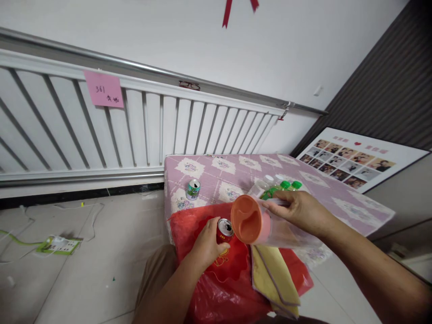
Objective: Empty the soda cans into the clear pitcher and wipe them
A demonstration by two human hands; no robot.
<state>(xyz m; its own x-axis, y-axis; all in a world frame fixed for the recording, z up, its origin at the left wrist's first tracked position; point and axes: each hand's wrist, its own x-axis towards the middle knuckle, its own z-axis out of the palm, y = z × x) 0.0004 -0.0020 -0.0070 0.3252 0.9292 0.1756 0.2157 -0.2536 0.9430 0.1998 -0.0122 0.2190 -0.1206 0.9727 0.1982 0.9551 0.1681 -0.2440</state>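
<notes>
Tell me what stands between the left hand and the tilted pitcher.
In the head view, the red can stands between the left hand and the pitcher.

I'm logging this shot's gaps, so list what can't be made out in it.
All in the head view:
- Red can: its left side, covered by the left hand.
- Can's contents: the opening is too small and dark.
- Green-capped bottles: lower parts, behind the pitcher and right hand.
- Board photos: details too small.
- Red ribbon: upper part, cut off by the top edge.
</notes>
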